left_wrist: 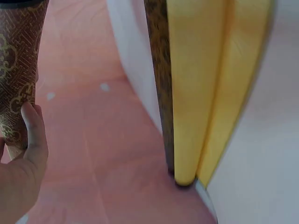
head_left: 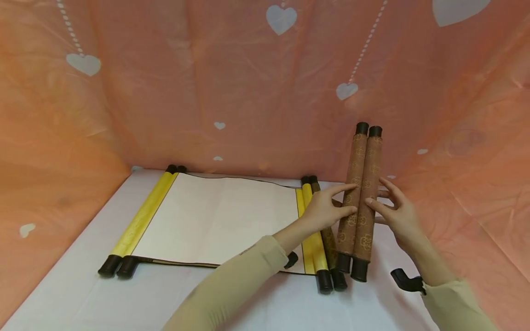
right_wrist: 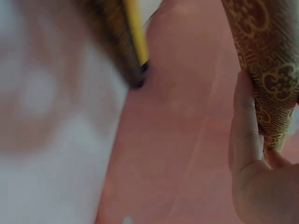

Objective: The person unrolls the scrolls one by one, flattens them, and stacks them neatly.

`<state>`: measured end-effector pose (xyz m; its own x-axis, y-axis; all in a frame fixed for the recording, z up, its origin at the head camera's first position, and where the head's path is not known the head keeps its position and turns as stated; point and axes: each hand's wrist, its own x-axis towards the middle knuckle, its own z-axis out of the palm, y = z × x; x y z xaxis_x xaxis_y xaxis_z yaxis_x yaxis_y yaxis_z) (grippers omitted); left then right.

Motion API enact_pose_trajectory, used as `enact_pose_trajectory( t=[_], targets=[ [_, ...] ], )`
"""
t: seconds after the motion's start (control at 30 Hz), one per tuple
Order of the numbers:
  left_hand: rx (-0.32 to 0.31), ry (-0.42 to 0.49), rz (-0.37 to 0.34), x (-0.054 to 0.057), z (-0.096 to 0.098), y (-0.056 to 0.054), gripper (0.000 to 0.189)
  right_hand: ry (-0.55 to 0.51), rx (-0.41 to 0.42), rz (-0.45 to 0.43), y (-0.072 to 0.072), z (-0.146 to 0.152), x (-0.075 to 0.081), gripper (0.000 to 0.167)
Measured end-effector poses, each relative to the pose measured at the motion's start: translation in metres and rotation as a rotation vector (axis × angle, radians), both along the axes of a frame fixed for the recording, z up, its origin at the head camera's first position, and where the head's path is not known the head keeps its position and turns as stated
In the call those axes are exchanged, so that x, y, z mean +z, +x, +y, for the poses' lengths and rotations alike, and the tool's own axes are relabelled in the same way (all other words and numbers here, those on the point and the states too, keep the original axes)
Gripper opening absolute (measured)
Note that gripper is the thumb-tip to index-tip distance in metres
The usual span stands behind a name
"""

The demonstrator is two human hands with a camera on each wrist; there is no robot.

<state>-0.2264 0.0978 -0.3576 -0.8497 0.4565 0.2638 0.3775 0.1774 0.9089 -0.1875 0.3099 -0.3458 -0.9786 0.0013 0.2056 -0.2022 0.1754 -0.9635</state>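
Observation:
Two brown rolls of a hanging scroll, patterned with gold flowers and tipped in black, stand side by side above the table's right part. My left hand (head_left: 325,209) pinches the left roll (head_left: 355,156), thumb in front. The right roll (head_left: 364,236) is held by my right hand (head_left: 399,218), its thumb across the front and other fingers partly hidden behind. Close by the left hand lies an unrolled scroll with blank white paper (head_left: 219,216) and yellow borders. In the right wrist view the gold-patterned brown roll (right_wrist: 273,51) rests between thumb and fingers.
A dark brown patterned roll (head_left: 329,243) lies alongside the yellow right-hand roll (head_left: 316,248) of the spread scroll. Its left yellow roll (head_left: 145,216) is near the table's left edge. Pink fabric with white hearts (head_left: 281,19) encloses the white tabletop (head_left: 74,294).

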Motion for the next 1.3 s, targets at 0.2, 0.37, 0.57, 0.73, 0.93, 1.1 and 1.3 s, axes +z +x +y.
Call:
enact_pose_trajectory(
  t=[0.2, 0.37, 0.57, 0.73, 0.93, 1.1, 1.3],
  targets=[
    [-0.026, 0.008, 0.089, 0.001, -0.057, 0.005, 0.063, 0.010, 0.032, 0.031, 0.003, -0.050, 0.000, 0.082],
    [-0.036, -0.018, 0.127, -0.003, -0.102, 0.009, 0.077, 0.065, 0.093, 0.048, 0.002, -0.088, -0.009, 0.084],
    [0.002, -0.036, 0.158, -0.010, -0.138, 0.007, 0.084, 0.027, 0.176, 0.076, -0.006, -0.124, -0.021, 0.086],
    [0.087, -0.029, 0.173, -0.019, -0.157, 0.004, 0.085, -0.016, 0.232, 0.075, -0.012, -0.147, -0.032, 0.085],
    [0.164, -0.005, 0.163, -0.030, -0.169, 0.004, 0.082, -0.058, 0.277, 0.025, -0.013, -0.162, -0.047, 0.087],
    [0.184, -0.029, 0.133, -0.035, -0.171, 0.007, 0.083, -0.054, 0.280, 0.005, -0.009, -0.167, -0.054, 0.087],
    [0.182, -0.044, 0.147, -0.035, -0.174, 0.008, 0.083, -0.043, 0.260, -0.025, -0.009, -0.171, -0.056, 0.089]
  ],
)
